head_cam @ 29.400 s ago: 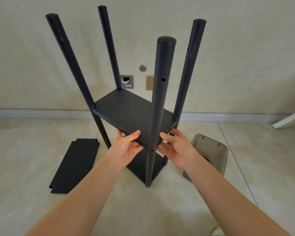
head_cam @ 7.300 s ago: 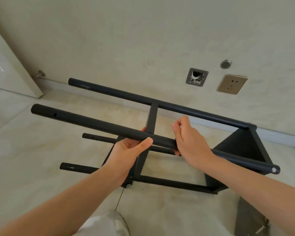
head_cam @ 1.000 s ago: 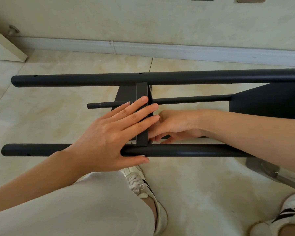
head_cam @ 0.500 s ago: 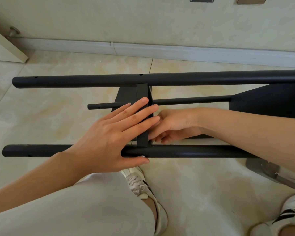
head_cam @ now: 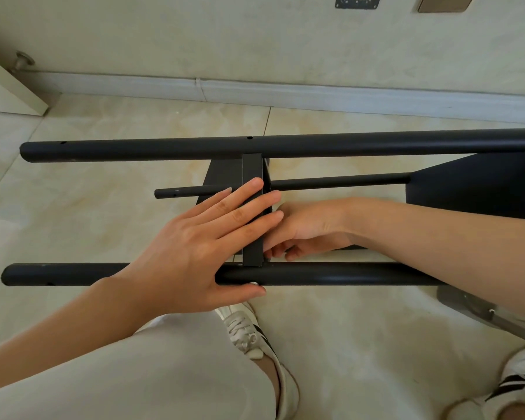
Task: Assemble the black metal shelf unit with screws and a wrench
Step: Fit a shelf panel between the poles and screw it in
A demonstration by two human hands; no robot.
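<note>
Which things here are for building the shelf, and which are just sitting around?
For the job:
black shelf frame, lying on its side
middle shelf panel
screw head by the left thumb
left hand, flat on the panel
right hand, reaching behind it

Just sitting around:
grey tray
wall socket
door stopper

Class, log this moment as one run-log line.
shelf unit: on its side | left hand: flat on middle shelf | right hand: behind shelf, fingers curled, contents hidden
</note>
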